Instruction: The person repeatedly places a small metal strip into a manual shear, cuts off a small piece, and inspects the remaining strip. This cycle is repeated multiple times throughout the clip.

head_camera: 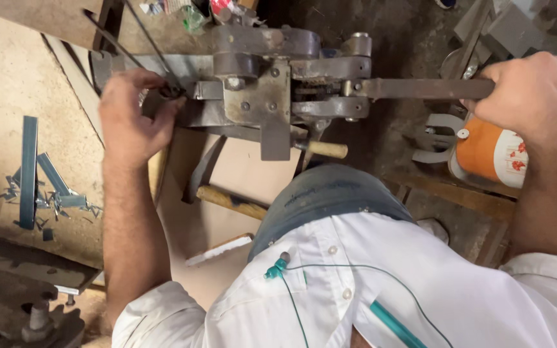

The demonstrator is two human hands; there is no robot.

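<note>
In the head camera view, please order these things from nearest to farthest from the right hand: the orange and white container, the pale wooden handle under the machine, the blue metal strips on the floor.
From the right hand:
1. Orange and white container, just below the hand.
2. Pale wooden handle, in the middle, under the machine.
3. Blue metal strips, far across on the floor.

dull grey metal press (259, 96), wooden handle (230, 202), white cloth shirt (388, 290).

Below us the dusty floor (8, 77) carries blue-grey metal strips (33, 171) with small offcuts, a wooden-handled hammer (227, 200), and an orange-and-white jug (488, 151).
</note>
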